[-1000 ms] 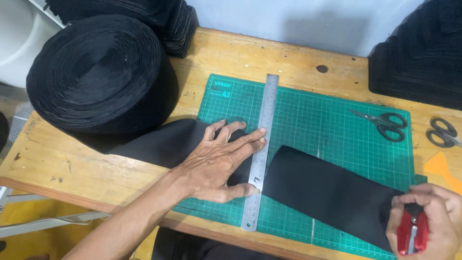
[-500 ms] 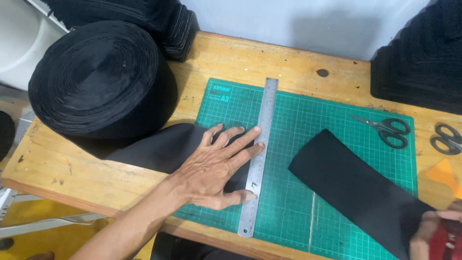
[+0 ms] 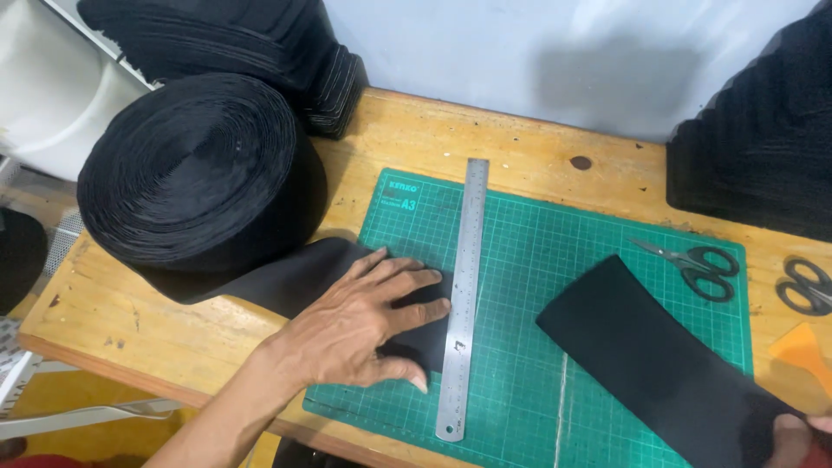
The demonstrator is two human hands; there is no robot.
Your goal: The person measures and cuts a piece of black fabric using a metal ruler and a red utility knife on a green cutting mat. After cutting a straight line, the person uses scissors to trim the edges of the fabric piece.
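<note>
**Cut strip pulled clear of the ruler**

The left hand (image 3: 360, 325) lies flat and open, fingers spread, pressing the loose end of the black band (image 3: 295, 277) onto the green cutting mat (image 3: 537, 260). Its fingertips stop just short of the steel ruler (image 3: 462, 295), where half a second ago they lay over the ruler's edge. The ruler lies across the mat much as before, running from the far edge of the mat to the near one.

The right hand (image 3: 793, 438) shows only at the bottom right corner, closed on the near end of the cut black strip (image 3: 659, 364); how the fingers sit cannot be made out. A second ago that strip butted against the ruler; now it lies well apart from it, slanting across the right half of the mat with bare green between them.

The band under the left hand runs back to a big black roll (image 3: 199, 173) lying on the wooden table (image 3: 485, 130). More black rolls (image 3: 243, 43) stand behind it, and a black stack (image 3: 763, 156) fills the far right. One pair of scissors (image 3: 693, 260) rests at the mat's right edge, another pair (image 3: 806, 286) on the table just beyond, near an orange scraper (image 3: 802, 351).
</note>
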